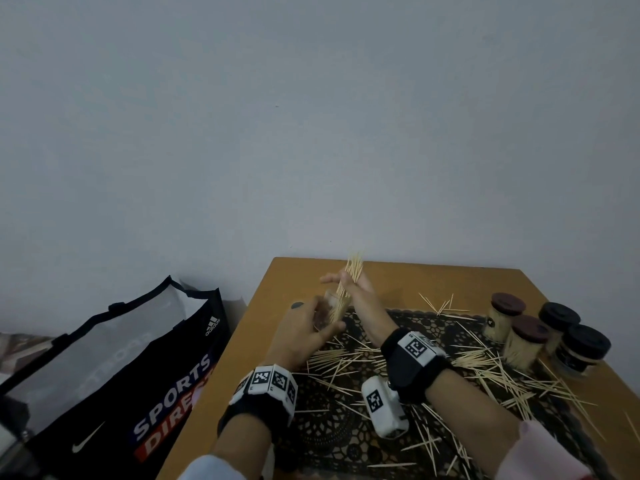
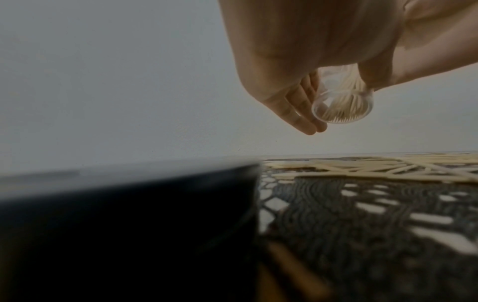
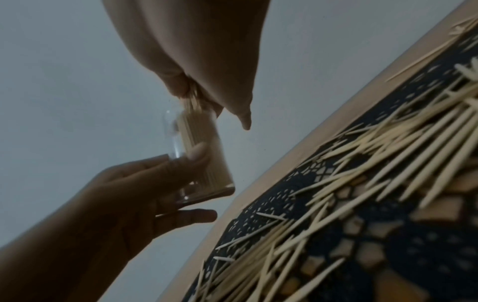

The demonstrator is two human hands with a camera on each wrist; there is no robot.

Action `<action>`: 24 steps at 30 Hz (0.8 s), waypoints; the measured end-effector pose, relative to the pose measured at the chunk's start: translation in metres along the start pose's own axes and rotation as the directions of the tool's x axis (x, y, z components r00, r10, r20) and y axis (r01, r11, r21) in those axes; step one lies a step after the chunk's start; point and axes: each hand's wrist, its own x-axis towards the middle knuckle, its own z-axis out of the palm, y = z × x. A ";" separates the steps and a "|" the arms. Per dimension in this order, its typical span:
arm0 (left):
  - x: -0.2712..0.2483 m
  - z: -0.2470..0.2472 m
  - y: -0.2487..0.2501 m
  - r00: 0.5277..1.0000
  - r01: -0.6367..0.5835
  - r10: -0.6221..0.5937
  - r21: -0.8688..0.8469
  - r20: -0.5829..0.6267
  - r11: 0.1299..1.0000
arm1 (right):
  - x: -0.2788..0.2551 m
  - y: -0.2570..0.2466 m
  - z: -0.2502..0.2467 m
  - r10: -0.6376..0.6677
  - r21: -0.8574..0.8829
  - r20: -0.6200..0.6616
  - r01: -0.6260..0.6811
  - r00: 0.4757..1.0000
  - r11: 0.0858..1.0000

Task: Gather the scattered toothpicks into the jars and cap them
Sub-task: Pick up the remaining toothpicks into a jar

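Observation:
My left hand (image 1: 325,320) grips a clear, uncapped jar (image 1: 330,306), tilted and lifted above the table's far left corner. My right hand (image 1: 346,280) pinches a bundle of toothpicks (image 1: 353,268) whose lower ends sit inside the jar's mouth. In the right wrist view the right hand's fingers (image 3: 178,81) squeeze the bundle (image 3: 192,100) above the jar (image 3: 201,155), which my left hand (image 3: 129,194) holds. The left wrist view looks at the jar's round base (image 2: 344,108), with toothpick tips inside. Many loose toothpicks (image 1: 485,365) lie across a black lace mat (image 1: 329,427).
Several capped jars full of toothpicks stand at the right: two with brown lids (image 1: 507,304) and two with black lids (image 1: 588,341). A small dark round cap (image 1: 297,305) lies by my left hand. The wooden table (image 1: 263,341) abuts a wall. A black sports bag (image 1: 138,368) sits left.

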 end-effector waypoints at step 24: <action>-0.001 -0.003 0.007 0.998 -0.018 0.013 0.077 0.066 0.997 | -0.010 -0.001 -0.021 0.195 -0.159 0.125 -0.175 0.973 0.972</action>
